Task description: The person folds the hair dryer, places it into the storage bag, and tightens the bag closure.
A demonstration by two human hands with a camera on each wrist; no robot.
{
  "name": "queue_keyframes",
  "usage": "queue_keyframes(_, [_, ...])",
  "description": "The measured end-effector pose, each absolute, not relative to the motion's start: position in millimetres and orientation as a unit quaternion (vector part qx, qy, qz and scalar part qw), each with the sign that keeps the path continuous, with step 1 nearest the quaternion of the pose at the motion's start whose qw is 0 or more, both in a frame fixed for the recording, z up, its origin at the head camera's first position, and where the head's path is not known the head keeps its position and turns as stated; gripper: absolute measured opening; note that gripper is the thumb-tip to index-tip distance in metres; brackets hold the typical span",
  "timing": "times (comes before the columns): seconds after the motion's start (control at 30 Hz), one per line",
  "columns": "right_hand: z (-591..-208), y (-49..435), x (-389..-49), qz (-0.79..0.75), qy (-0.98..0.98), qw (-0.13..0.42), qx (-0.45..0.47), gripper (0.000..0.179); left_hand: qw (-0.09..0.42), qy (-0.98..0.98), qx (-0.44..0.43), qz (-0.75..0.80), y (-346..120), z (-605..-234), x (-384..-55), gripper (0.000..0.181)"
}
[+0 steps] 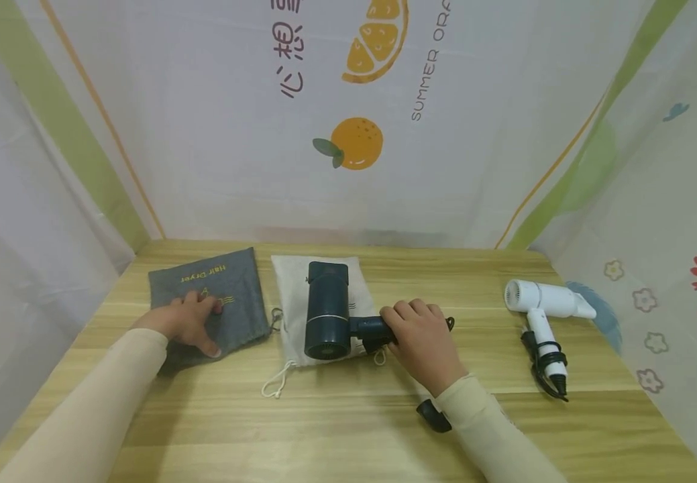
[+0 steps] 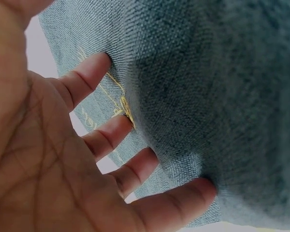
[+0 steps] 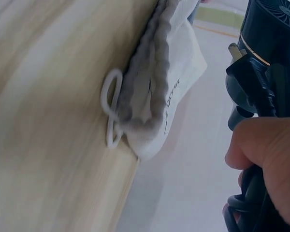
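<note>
My left hand (image 1: 190, 324) rests on a grey cloth bag (image 1: 242, 282) with yellow "Hair Dryer" lettering, at the left of the table. Its fingers are spread, and in the left wrist view the fingertips touch the bulging grey fabric. The right hand (image 1: 423, 342) grips the handle of a dark blue hair dryer (image 1: 327, 308), whose barrel overlaps a white drawstring bag (image 1: 290, 288) in the head view. A black cord and its plug (image 3: 251, 79) lie along the handle. From the right wrist side, the white bag's gathered mouth (image 3: 159, 77) shows below the raised dryer.
A white hair dryer (image 1: 550, 298) with a black cord lies at the right of the wooden table (image 1: 251, 429). A small black piece (image 1: 434, 416) shows beside my right sleeve. Printed white curtains (image 1: 221, 168) hang behind and along both sides.
</note>
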State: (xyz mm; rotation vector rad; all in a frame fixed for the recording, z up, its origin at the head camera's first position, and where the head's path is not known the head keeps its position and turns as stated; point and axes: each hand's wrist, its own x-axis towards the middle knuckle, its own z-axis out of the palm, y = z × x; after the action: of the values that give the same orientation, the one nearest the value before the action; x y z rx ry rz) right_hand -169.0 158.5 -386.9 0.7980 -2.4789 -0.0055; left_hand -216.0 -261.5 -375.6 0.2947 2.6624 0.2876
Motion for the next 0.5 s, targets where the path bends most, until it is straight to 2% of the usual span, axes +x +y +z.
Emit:
queue_keyframes(0.3, [-389, 149, -166, -0.004, -0.918, 0.261, 0.299, 0.049, 0.221, 0.963, 0.108, 0.107, -264, -380, -217, 0.094])
queue_keyframes(0.5, [-387, 145, -166, -0.003, -0.918, 0.258, 0.302, 0.05, 0.172, 0.966, 0.139, 0.131, -267, -384, -209, 0.083])
